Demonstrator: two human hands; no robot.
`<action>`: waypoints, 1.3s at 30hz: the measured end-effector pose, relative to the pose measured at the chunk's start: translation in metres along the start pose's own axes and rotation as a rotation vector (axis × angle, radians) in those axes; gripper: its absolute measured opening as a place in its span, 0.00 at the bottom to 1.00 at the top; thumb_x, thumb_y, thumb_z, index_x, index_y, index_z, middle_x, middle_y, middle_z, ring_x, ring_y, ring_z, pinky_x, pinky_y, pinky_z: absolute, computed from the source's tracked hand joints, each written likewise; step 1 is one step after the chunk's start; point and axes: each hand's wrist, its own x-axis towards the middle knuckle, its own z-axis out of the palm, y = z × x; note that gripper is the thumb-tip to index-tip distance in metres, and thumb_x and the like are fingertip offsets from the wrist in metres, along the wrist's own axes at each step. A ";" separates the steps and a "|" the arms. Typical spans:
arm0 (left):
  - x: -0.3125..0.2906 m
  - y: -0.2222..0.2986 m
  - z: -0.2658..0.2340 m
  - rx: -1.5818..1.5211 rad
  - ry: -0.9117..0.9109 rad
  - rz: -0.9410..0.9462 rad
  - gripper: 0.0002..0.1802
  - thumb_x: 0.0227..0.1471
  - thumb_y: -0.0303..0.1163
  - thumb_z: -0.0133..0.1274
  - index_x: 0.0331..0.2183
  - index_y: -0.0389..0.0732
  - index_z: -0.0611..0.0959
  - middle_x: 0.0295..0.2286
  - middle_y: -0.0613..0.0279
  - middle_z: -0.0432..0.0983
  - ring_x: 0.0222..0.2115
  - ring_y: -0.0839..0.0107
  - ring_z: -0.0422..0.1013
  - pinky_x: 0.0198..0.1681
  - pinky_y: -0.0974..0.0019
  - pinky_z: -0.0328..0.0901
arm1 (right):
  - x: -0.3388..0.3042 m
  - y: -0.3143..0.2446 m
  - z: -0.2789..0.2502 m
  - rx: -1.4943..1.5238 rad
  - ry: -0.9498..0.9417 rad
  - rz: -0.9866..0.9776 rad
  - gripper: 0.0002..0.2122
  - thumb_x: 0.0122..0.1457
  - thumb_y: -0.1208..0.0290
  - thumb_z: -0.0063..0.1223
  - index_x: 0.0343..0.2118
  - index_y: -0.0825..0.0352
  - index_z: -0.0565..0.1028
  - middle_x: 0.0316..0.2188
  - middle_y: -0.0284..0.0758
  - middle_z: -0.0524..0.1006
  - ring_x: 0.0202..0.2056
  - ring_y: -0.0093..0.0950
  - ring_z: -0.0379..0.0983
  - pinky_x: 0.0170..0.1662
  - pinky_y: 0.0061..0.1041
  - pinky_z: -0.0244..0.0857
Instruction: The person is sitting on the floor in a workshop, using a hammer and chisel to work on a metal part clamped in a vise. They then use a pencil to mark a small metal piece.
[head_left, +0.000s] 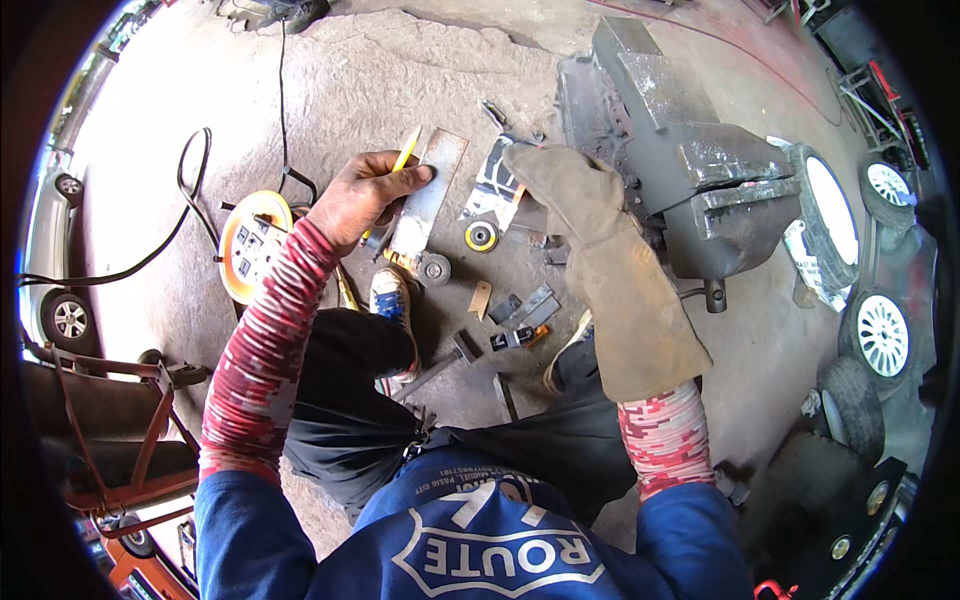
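My bare left hand (362, 195) is closed around a yellow pencil-like stick (407, 149). Its thumb reaches the edge of a flat, rust-stained metal strip (430, 190). I cannot tell whether the hand also bears the strip's weight. My right hand (570, 190) wears a long tan leather work glove. Its fingers are curled at the upper edge of a black-and-white patterned flat piece (487, 188), and the glove hides what they grip. A yellow-rimmed grinding disc (481, 236) lies just below that piece. Under the strip's lower end is a small grey wheel (433, 270).
A heavy grey bench vise (715, 190) stands close on my right. An orange cable reel (255, 245) with a black cord is on my left. By my feet lie a hammer (465, 347), a wooden tag (480, 298) and metal scraps. Wheels and tyres (882, 335) line the far right.
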 end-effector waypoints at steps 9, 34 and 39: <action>0.005 0.015 0.012 -0.068 0.008 0.215 0.11 0.59 0.38 0.55 0.33 0.39 0.83 0.22 0.77 0.73 0.21 0.87 0.63 0.25 0.78 0.57 | 0.015 0.009 0.018 0.222 -0.118 -0.077 0.09 0.61 0.65 0.55 0.39 0.63 0.79 0.35 0.28 0.79 0.34 0.19 0.76 0.35 0.21 0.72; 0.014 0.022 0.014 -0.406 0.204 0.220 0.07 0.58 0.36 0.55 0.33 0.43 0.81 0.25 0.76 0.72 0.25 0.85 0.66 0.31 0.77 0.59 | 0.039 -0.001 0.019 0.398 0.159 -0.121 0.14 0.57 0.67 0.63 0.44 0.65 0.76 0.40 0.32 0.78 0.39 0.26 0.77 0.40 0.31 0.79; 0.021 0.016 0.025 -0.355 0.139 0.258 0.07 0.60 0.33 0.54 0.36 0.40 0.82 0.27 0.74 0.75 0.27 0.84 0.68 0.34 0.77 0.62 | 0.017 -0.017 0.021 0.193 0.265 -0.026 0.17 0.55 0.70 0.64 0.46 0.67 0.75 0.41 0.31 0.77 0.40 0.22 0.75 0.43 0.19 0.74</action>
